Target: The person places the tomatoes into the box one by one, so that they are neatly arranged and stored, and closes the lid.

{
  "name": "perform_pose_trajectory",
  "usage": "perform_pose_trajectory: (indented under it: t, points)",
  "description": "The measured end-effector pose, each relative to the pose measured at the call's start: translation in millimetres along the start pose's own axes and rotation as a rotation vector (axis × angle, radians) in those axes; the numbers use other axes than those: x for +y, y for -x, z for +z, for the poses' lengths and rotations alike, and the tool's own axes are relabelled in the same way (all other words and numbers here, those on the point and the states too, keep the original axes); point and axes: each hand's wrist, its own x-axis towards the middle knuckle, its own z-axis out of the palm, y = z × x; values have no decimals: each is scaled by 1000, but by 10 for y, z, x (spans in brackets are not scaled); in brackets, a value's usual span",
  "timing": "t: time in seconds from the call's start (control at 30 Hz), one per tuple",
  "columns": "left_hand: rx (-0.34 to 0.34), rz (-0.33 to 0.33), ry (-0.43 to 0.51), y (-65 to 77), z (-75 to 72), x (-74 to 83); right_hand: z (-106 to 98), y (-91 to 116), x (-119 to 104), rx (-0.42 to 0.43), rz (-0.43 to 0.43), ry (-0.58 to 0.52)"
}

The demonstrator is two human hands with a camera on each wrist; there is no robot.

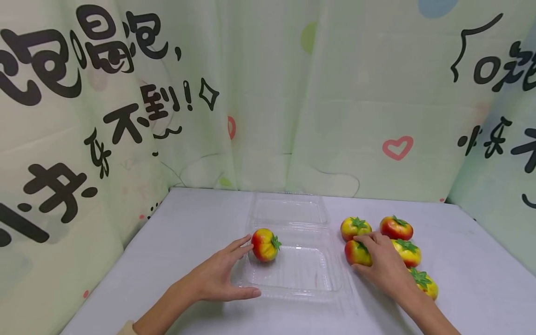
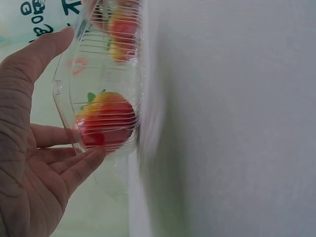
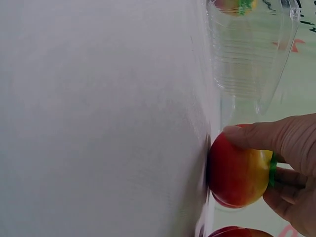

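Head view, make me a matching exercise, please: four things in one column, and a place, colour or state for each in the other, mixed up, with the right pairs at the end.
Column one
1. left hand
2. right hand
3. plastic box
4. curtain

Column two
A. pale green, behind the table
B. see-through, with a single fruit inside
C. gripping a red and yellow fruit
D. at the left edge of the box

Right pairs: 1-D, 2-C, 3-B, 4-A.
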Motion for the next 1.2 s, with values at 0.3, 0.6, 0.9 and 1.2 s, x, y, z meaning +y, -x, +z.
perform_pose_trajectory:
  t: [0.3,0.6,0.9,1.2]
  points:
    - [-6,-3,7,-6,-3,-2,4,8,1,10,-13,2]
    - [-3,1,9,-3,-1,1,-17,17,4,17,0,4]
    - [-6,-4,6,-10,-2,-8,-60,12,-32,16,28,-12]
    - [-6,-6,8,-11,-2,-12,-127,10,-94,30,47,-34]
